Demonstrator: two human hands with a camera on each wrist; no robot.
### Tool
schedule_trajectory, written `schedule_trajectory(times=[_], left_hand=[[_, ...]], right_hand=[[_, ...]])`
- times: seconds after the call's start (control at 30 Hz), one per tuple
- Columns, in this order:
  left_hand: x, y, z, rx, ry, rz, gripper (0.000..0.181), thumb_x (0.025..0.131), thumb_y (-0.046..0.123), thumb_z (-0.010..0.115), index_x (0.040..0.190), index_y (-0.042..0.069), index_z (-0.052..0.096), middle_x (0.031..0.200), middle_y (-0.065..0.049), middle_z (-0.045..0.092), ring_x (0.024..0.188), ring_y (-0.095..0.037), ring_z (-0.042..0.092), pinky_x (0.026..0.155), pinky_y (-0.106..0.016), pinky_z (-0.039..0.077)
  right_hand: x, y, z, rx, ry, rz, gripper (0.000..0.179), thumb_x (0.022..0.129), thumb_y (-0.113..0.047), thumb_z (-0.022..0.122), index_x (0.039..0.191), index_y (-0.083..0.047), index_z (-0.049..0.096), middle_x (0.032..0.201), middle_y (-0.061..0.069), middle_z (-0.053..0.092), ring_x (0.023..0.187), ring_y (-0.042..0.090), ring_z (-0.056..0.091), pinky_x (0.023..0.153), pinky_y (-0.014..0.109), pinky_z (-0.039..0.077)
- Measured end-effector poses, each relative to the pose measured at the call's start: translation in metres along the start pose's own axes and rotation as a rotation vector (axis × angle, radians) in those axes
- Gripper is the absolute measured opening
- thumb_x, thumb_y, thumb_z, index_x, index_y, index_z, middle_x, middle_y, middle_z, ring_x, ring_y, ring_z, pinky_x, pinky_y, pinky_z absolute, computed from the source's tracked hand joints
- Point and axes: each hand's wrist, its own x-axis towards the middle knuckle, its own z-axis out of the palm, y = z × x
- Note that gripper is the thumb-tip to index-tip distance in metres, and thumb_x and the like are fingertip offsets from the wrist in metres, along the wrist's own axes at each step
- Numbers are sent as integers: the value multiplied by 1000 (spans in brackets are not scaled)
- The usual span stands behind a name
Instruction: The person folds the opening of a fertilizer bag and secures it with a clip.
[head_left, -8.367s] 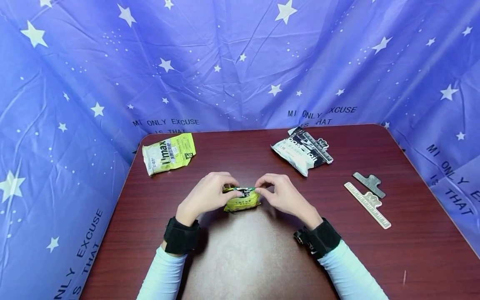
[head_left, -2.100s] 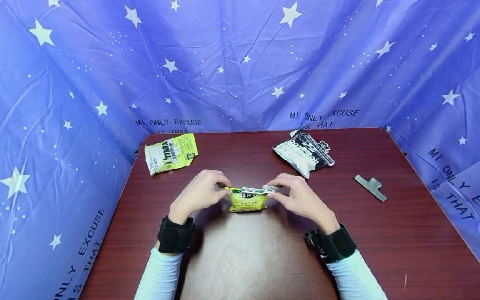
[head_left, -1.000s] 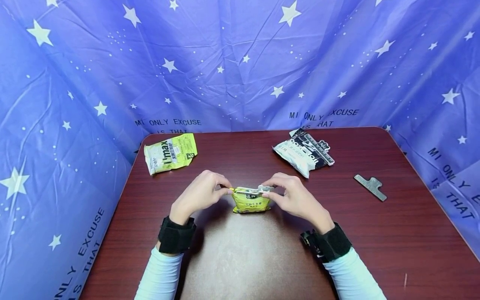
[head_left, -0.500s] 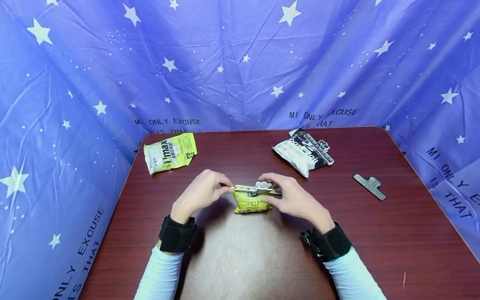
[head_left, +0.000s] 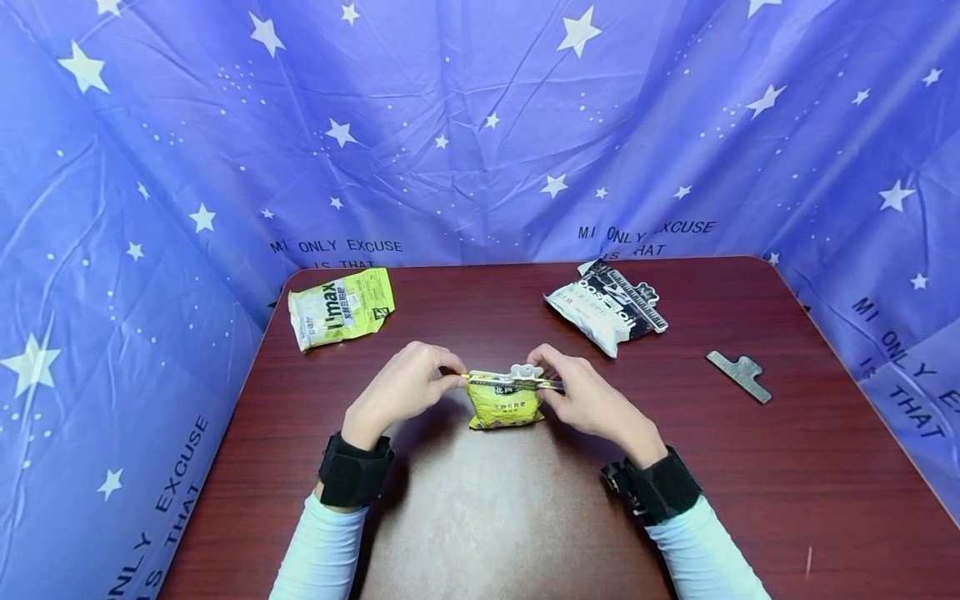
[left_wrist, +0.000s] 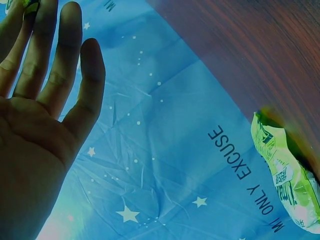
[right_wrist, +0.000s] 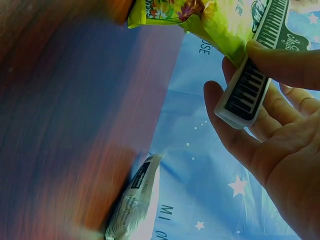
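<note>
In the head view a small yellow bag [head_left: 504,408] stands upright at the middle of the table, its top edge between the bars of a long white clip [head_left: 527,372] with a piano-key pattern. The left hand [head_left: 405,383] pinches the bag's top left corner between thumb and fingertips. At the other end, the right hand [head_left: 592,408] holds the clip's right end, which sticks out past the bag. The right wrist view shows the thumb on the front of the clip [right_wrist: 246,92] and fingers behind it. Most of the bag is outside the left wrist view.
A green-and-white bag [head_left: 341,308] lies at the back left. At the back right lies a black-and-white bag [head_left: 603,308] with a piano-key clip [head_left: 637,296] on it. A grey clip [head_left: 738,377] lies on the right. Starry blue curtains [head_left: 450,167] enclose the table [head_left: 825,500].
The white clip has gone from the table's right side onto the yellow bag's top edge. Over the last second its handle has tipped upright and the right hand has shifted to its end.
</note>
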Motion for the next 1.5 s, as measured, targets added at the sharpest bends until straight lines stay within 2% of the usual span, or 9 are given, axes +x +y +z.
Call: schedule_trajectory(times=[0.4,0.67,0.83,1.0,1.1,1.2,1.3,1.4,1.5], left_hand=[[1,-1,2,12,13,-1,4,95,15,77,96,12,80,92,0,79,85,-14,69,79,-39,60],[-1,-1,4,67,1,-172,15,99,29,73,106,18,81,89,6,75,74,-11,63,65,-36,54],[-2,-1,8,46,-114,-218,18,100,28,71,109,15,79,86,0,75,74,-15,64,71,-40,56],[-2,5,19,-9,-385,-144,23,100,19,69,120,11,78,105,-8,79,99,-24,67,95,-47,54],[-2,10,26,18,-487,-121,28,99,17,71,126,13,76,118,-8,72,113,-25,59,104,-46,49],[-2,14,31,38,-501,-127,29,97,13,73,126,14,74,117,-10,66,111,-26,56,100,-45,48],[-2,15,32,44,-506,-141,32,96,13,74,128,15,73,114,-10,65,109,-25,55,98,-44,48],[-2,15,32,42,-511,-142,36,96,14,75,132,15,71,111,-10,65,107,-25,55,98,-44,48],[-1,15,32,39,-512,-144,39,95,14,76,133,14,69,105,-10,66,105,-24,55,97,-44,48]], right_hand=[[1,1,0,-7,3,-2,33,93,0,73,120,-14,60,115,7,74,105,23,71,89,52,59],[1,2,0,-31,21,33,34,92,1,71,123,-11,61,114,11,74,102,26,71,87,52,60],[1,3,0,-65,30,102,39,94,-4,71,130,-12,60,113,14,76,101,28,72,85,54,60],[0,5,-1,-106,27,170,43,94,-7,70,135,-12,58,106,14,77,98,27,73,77,52,60],[0,6,-1,-130,13,194,49,94,-6,70,140,-12,56,105,14,76,93,26,71,71,48,58],[1,7,-1,-151,-15,213,59,93,-8,71,148,-13,50,111,15,73,91,28,67,71,49,55],[1,9,1,-149,-65,215,72,92,-9,72,156,-13,40,129,20,68,107,36,66,85,56,55],[2,13,3,-147,-118,203,77,94,-8,71,161,-10,33,151,22,56,132,43,55,104,64,49],[3,15,4,-156,-152,205,80,95,-10,71,163,-9,28,161,19,47,140,44,47,109,65,45]])
